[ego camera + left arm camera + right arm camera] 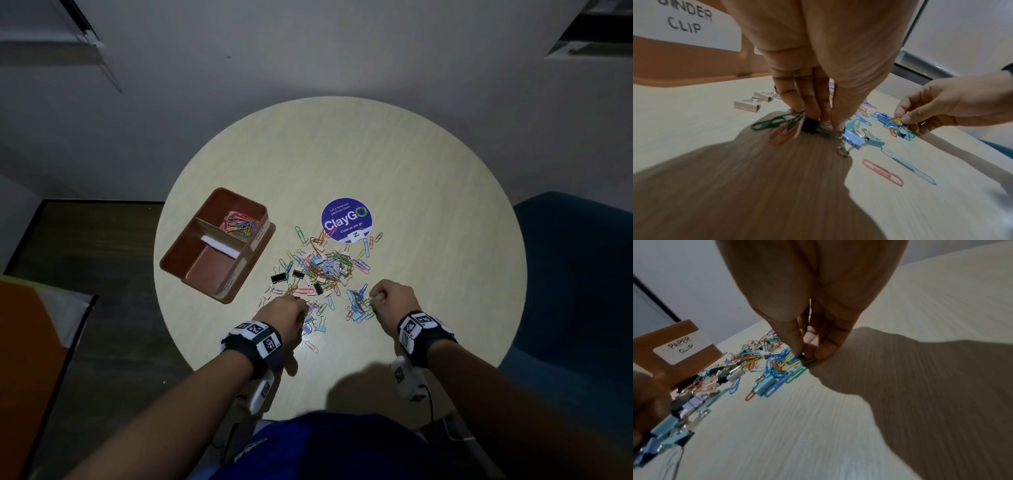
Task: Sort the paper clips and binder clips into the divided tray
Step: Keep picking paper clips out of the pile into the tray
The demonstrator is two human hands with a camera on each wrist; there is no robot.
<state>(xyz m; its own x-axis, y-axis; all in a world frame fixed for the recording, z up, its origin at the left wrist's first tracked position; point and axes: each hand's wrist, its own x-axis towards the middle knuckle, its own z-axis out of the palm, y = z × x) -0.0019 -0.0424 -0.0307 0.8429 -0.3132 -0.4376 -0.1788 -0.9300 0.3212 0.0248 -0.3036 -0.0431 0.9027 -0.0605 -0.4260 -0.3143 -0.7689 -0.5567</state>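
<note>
A: Coloured wire paper clips [358, 306] and binder clips [278, 278] lie on the surface right of the tray [178, 260]. Light, slippery; we pinch at edges.
B: Our left hand [284, 313] pinches several clips; our right hand [394, 299] pinches paper clips.

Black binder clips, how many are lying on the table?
3 black binder clips show from above: two side by side right of the tray, one nearer the left hand. More may hide in the pile or under a hand.
</note>
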